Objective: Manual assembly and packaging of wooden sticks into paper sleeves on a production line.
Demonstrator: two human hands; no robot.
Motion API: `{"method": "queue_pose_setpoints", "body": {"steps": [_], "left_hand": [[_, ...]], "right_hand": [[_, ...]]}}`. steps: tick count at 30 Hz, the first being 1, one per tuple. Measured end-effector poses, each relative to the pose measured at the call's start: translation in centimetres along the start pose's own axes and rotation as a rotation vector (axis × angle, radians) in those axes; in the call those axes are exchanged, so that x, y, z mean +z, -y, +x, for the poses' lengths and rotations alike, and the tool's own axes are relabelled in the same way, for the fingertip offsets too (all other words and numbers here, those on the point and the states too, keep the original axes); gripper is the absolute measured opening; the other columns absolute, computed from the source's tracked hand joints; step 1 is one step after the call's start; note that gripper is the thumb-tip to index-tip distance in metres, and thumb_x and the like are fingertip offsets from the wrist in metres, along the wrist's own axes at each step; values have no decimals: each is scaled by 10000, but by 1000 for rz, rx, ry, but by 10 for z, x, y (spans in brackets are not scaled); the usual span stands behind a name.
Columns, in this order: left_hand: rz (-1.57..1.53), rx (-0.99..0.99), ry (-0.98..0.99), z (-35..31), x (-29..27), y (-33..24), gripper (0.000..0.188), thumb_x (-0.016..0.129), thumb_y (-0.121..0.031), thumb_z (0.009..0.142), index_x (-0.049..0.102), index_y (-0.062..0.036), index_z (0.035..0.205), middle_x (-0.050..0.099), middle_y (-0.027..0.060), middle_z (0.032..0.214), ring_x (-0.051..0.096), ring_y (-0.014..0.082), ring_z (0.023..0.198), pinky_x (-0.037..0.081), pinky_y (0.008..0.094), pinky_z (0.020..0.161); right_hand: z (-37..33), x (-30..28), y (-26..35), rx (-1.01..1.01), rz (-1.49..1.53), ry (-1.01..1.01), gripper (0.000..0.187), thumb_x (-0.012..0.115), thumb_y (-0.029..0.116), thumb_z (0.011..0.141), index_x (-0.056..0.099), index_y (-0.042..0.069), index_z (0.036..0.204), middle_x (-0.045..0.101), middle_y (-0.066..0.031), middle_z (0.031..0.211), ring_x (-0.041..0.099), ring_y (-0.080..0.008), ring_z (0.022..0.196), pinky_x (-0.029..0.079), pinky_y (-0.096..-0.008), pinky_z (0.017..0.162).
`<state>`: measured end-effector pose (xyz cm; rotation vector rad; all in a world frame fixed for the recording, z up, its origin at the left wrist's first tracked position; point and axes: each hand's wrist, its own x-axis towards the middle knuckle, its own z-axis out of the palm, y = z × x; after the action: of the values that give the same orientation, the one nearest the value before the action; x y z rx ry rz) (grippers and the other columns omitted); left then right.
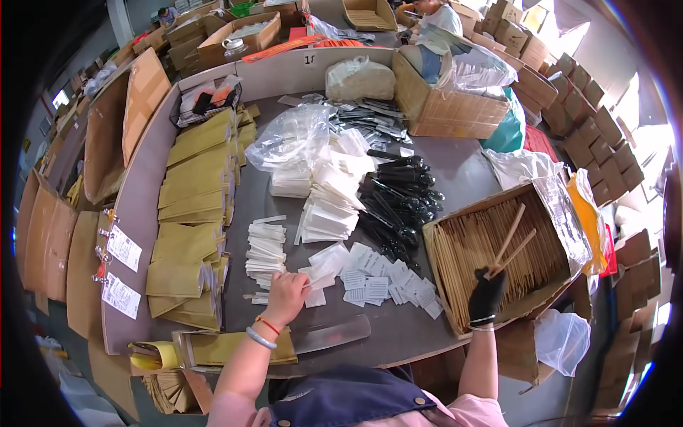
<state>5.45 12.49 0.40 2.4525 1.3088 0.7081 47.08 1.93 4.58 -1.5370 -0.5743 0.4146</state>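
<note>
My right hand (489, 293), in a black glove, is closed on two wooden chopsticks (511, 233) that point up and away. It is over a cardboard box (447, 288) lined with rows of such chopsticks (462, 245). My bare left hand (284, 297), with bracelets on the wrist, has its fingers curled together at the near end of a stack of narrow white packets (265, 245). What its fingertips hold, if anything, is too small to make out. Beside them lie loose white paper packets (326, 265) and small printed slips (366, 274).
Yellow-brown envelopes (186, 196) line the left side of the table. Black-wrapped utensils (398, 192), white packets (331, 203) and a clear plastic bag (284, 139) fill the middle. A curved partition (284, 71) borders the back. Another person (437, 18) is beyond it.
</note>
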Motion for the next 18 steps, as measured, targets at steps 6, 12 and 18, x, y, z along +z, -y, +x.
{"method": "queue_pose_setpoints", "body": {"steps": [6, 12, 18], "left_hand": [[-693, -392, 147, -16, -31, -62, 271, 740, -136, 750, 643, -103, 1001, 611, 45, 732, 597, 232, 720, 406, 397, 724], [30, 139, 181, -80, -12, -55, 266, 750, -217, 717, 726, -290, 971, 564, -3, 789, 532, 221, 779, 388, 380, 699], [-13, 73, 62, -45, -3, -57, 463, 780, -290, 687, 687, -258, 1140, 587, 15, 1053, 524, 247, 1023, 405, 437, 847]], "right_hand": [[8, 84, -19, -401, -586, 295, 256, 635, 169, 870, 600, 3, 1062, 642, -195, 927, 649, -374, 874, 520, -410, 736], [16, 149, 2, -440, -1029, 508, 322, 683, 265, 775, 642, 105, 1052, 657, -158, 863, 660, -340, 842, 531, -423, 723], [11, 144, -13, -532, -999, 498, 245, 690, 259, 743, 705, 105, 932, 645, -160, 898, 645, -331, 860, 532, -443, 742]]}}
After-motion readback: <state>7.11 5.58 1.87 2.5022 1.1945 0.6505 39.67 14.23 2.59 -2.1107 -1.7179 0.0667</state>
